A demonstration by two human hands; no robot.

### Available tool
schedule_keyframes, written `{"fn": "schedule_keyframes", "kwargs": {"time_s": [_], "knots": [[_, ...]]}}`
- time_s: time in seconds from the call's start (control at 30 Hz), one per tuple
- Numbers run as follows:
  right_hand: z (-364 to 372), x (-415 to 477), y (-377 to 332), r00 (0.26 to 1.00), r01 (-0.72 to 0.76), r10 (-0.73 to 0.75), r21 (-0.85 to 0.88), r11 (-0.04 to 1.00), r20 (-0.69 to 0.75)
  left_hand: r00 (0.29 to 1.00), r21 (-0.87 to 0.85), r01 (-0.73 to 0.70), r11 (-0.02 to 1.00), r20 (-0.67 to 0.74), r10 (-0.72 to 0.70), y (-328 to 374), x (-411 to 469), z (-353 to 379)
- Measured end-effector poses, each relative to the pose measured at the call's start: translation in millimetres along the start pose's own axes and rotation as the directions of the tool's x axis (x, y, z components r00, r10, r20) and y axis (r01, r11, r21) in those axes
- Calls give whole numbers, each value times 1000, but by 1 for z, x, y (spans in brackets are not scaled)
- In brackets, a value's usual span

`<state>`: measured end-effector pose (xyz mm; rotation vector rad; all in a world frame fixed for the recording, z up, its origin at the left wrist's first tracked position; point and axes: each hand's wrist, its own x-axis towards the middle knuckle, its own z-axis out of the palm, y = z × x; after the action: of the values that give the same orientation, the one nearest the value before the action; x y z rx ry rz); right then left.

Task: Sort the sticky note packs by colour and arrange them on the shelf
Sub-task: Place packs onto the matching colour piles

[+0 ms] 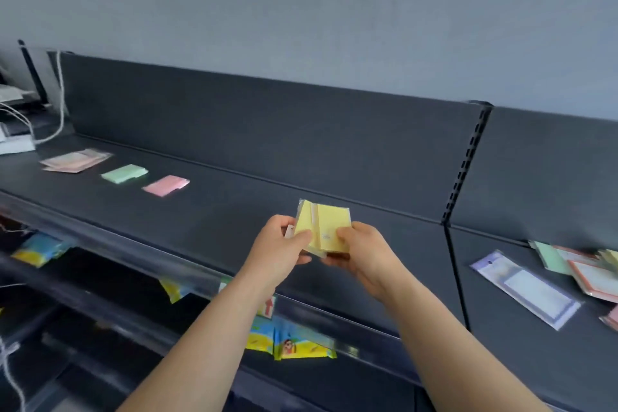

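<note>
Both hands hold a bundle of yellow sticky note packs (329, 227) above the middle of the dark shelf (234, 207). My left hand (284, 244) pinches the left side of the packs. My right hand (364, 251) grips them from the right and underneath. On the shelf to the left lie a pink pack (166, 185), a green pack (124, 173) and a pale pink stack (76, 160), each apart from the others.
The neighbouring shelf section at the right holds a loose heap of mixed packs (582, 264) and a long purple-framed pack (528, 288). An upright slotted post (465, 164) divides the sections. Lower shelves carry yellow-blue packets (294, 341). White cords (57, 104) hang at far left.
</note>
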<state>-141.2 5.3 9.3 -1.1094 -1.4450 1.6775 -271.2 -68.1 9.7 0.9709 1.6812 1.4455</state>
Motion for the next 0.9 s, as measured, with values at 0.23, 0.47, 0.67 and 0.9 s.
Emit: {"fn": "schedule_keyframes", "kwargs": {"time_s": [0.23, 0.47, 0.67, 0.9], "knots": [[128, 35, 1, 999, 41, -43, -145, 989, -12, 999, 284, -38, 958, -24, 47, -12, 26, -128], [203, 70, 3, 990, 121, -135, -272, 955, -36, 998, 434, -42, 900, -21, 56, -22, 71, -202], [234, 111, 3, 984, 109, -151, -359, 927, -92, 997, 471, -53, 881, -28, 75, -30, 123, -228], [253, 158, 8, 974, 101, -177, -434, 895, -139, 995, 563, -24, 826, -65, 73, -44, 176, -238]]}}
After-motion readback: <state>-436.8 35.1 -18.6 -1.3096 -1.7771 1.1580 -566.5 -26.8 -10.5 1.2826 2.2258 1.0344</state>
